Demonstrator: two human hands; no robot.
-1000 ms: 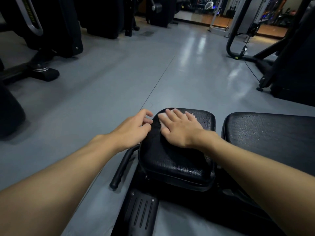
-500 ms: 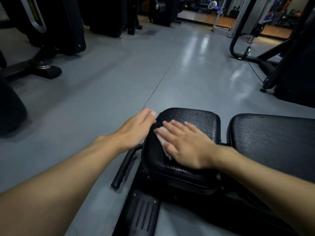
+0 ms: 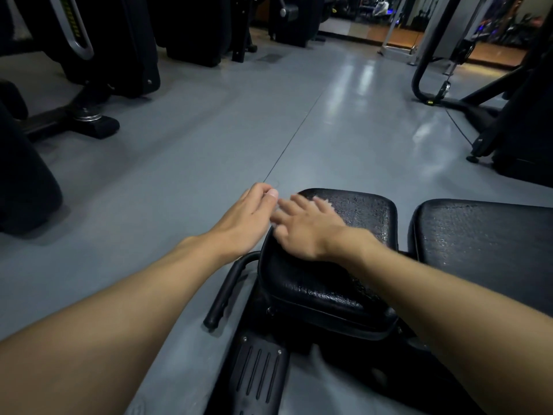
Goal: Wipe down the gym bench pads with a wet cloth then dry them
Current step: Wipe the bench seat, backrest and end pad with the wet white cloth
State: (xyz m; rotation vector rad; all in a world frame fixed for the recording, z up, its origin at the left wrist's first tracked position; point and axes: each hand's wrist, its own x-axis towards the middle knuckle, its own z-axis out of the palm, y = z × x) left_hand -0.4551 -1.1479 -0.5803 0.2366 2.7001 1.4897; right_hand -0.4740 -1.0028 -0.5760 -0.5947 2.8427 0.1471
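Right hand [image 3: 302,226] motion-blurred, cloth beneath hidden; rear pad [image 3: 484,244] cropped.

A glossy grey floor [image 3: 209,151] is crossed by a thin seam [image 3: 294,136], and light is reflected on it. Dark machines [image 3: 119,55] are ranged along both sides.

I can read no text from here; the yellow marks [image 3: 71,20] on the far-left machine [image 3: 119,55] are too blurred.

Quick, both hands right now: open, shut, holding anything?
Left hand: open, loosely curled beside the small pad, holding nothing.
Right hand: open, fingers straight, flat on the small pad; motion-blurred.
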